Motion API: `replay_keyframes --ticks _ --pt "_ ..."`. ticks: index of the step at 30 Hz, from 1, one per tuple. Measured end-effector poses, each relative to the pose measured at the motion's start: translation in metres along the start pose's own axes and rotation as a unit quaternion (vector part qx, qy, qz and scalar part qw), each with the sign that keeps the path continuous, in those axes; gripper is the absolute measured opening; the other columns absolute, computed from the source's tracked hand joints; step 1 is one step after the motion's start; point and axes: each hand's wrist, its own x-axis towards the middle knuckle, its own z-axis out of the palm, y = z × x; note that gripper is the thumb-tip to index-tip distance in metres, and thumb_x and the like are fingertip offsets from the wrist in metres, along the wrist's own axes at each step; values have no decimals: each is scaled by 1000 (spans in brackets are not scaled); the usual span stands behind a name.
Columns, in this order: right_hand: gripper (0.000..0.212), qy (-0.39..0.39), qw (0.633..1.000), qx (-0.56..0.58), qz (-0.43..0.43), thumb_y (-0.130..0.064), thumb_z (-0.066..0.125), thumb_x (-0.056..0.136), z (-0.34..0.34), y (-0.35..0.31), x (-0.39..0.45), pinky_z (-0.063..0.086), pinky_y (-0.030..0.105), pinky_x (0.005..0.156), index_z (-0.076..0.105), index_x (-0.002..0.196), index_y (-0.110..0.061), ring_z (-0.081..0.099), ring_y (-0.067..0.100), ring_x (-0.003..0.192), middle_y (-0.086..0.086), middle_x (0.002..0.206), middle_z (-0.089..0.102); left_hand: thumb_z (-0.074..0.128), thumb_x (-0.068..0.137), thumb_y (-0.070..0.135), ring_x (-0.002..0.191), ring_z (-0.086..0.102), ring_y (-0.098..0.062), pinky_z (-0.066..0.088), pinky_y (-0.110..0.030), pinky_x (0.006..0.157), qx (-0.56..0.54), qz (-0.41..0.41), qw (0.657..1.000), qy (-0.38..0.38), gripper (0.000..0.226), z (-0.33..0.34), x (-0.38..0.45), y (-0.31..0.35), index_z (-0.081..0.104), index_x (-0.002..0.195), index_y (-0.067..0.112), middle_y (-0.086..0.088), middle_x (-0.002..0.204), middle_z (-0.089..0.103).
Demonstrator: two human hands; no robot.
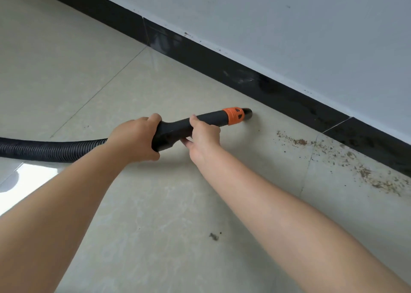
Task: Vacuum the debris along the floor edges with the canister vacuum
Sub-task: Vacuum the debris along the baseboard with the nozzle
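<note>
Both hands, left (133,137) and right (203,137), curled round black plastic vacuum handle (178,129); orange-collared nozzle (246,114) near black skirting (278,92). Risk: scattering brown crumb debris (355,163) at right if swept fast.

I have a single view, from a wide-angle camera worn on the person's head. It looks forward and down, close to the floor (155,215), and tilts so the skirting (222,61) runs as a diagonal from upper left to lower right, with the wall (289,25) above it. Both forearms reach in from the bottom edge, filling the near field. The edges bend with lens distortion.
</note>
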Motion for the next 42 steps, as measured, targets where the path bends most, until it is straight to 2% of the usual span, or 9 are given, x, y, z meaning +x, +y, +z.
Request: replay_keyframes --ticks 4,9,16,23,28,38,42 --pt "53 34 999 13 10 -10 61 88 -9 -2 -10 54 40 82 36 135 -8 53 24 96 11 123 53 68 71 21 76 50 -22 40 -29 60 3 18 1000 -23 52 -5 0 8 42 115 15 1 87 49" --pt "49 35 999 27 9 -7 59 89 -19 -8 -23 52 37 74 38 133 -7 56 28 109 13 127 53 69 71 22 77 51 -23 40 -29 61 15 41 999 -22 52 -7 -3 16 42 114 15 0 89 49" --pt "46 41 999 27 -1 -3 59 89 -35 -20 -26 52 39 76 40 131 -5 57 30 109 15 126 53 68 71 23 74 50 -22 39 -29 59 11 48 999 -25 50 -1 0 34 41 112 14 4 78 43" --pt "52 68 997 32 -1 -11 64 87 -46 -25 -25 55 36 79 39 133 -7 55 23 94 12 125 54 71 69 22 75 51 -23 41 -29 60 8 58 998 -25 49 -2 5 47 42 109 15 5 75 45" --pt "53 66 997 35 0 -12 64 87 -56 -31 -23 55 38 83 38 133 -7 52 22 92 12 126 53 71 68 21 74 52 -23 43 -30 61 7 66 997 -29 48 -2 8 57 42 106 15 4 76 48" --pt "54 84 995 52 -6 -11 64 87 -77 -45 -21 55 36 81 38 134 -8 57 26 105 11 126 53 70 69 22 74 53 -22 42 -30 61 15 90 995 -35 47 -2 14 84 41 105 16 5 75 46" --pt "55 96 994 49 -5 -12 64 87 -82 -48 -19 55 39 85 38 134 -8 57 28 108 11 126 53 71 69 22 73 51 -21 40 -29 59 15 97 995 -37 47 -3 17 91 40 104 16 6 74 44"
